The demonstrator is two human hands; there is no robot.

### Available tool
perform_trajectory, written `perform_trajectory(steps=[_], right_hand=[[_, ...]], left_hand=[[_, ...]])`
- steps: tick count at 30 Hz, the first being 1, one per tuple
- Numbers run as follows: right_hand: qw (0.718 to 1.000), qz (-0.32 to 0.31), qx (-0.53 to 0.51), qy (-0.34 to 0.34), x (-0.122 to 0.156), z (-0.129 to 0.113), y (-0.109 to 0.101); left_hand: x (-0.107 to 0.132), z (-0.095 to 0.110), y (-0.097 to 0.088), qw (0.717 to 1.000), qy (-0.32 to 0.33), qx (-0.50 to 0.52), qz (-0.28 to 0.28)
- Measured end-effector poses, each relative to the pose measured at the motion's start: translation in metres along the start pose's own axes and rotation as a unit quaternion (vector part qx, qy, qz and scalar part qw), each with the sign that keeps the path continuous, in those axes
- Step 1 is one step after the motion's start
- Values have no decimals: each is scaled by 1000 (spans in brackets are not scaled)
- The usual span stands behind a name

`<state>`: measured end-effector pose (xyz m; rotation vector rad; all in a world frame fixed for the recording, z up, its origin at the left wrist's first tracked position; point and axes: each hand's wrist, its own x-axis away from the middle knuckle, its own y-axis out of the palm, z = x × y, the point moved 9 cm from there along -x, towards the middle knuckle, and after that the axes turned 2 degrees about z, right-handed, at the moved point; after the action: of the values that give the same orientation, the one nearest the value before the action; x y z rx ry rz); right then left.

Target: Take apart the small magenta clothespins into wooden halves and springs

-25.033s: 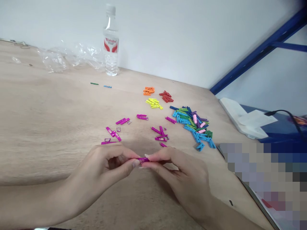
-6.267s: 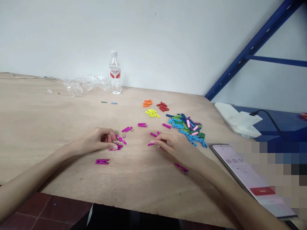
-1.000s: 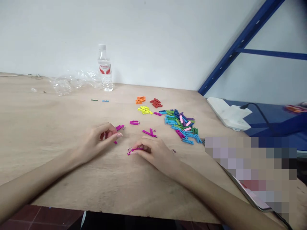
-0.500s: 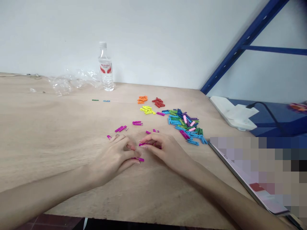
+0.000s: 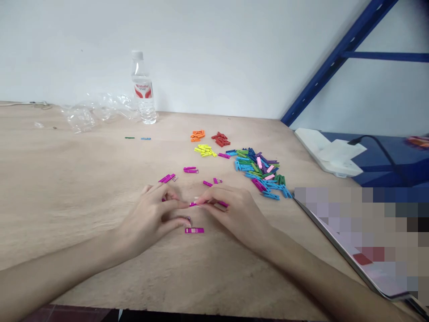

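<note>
My right hand (image 5: 231, 201) is closed in a pinch around a magenta clothespin piece (image 5: 222, 204), whose other end pokes out at the fingertips. My left hand (image 5: 156, 210) faces it, thumb and index finger apart, with the index fingertip close to that end; whether they touch I cannot tell. By the left thumb tip is a small metal spring (image 5: 188, 218). Just below the thumb a magenta clothespin half (image 5: 194, 230) lies on the table. Beyond the hands are more magenta pieces (image 5: 191, 170), and another is partly hidden behind the left fingers.
Orange (image 5: 197, 135), red (image 5: 221, 139) and yellow clothespins (image 5: 205, 150) form small piles. A mixed pile (image 5: 256, 167) lies to the right. Farther back stand a water bottle (image 5: 144, 89) and crumpled clear plastic (image 5: 97, 109). A white power strip (image 5: 328, 152) and a flat device (image 5: 338, 243) lie at right.
The magenta half by my left thumb has been let go and now lies flat on the table. My left index finger has straightened toward the right hand. The view has shifted slightly.
</note>
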<state>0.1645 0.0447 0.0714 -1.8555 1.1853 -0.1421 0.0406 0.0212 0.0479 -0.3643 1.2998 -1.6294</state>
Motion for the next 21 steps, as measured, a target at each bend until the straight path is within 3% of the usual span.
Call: perform_trajectory(steps=[8,12,16,21], right_hand=[[991,-102,41,-77,4,-7,20],[990,-87,64,-91,3,-14,14],[996,-68,-7,-55,1,-14,7],[980,-112,-161,45,6,-8,18]], left_hand=[[0,6,3,998,2,65,-19],[1,9,2,991,-9,131,-23],[7,3,0,985,-56,163,-6],[16,-3,-4,984,-86,157,21]])
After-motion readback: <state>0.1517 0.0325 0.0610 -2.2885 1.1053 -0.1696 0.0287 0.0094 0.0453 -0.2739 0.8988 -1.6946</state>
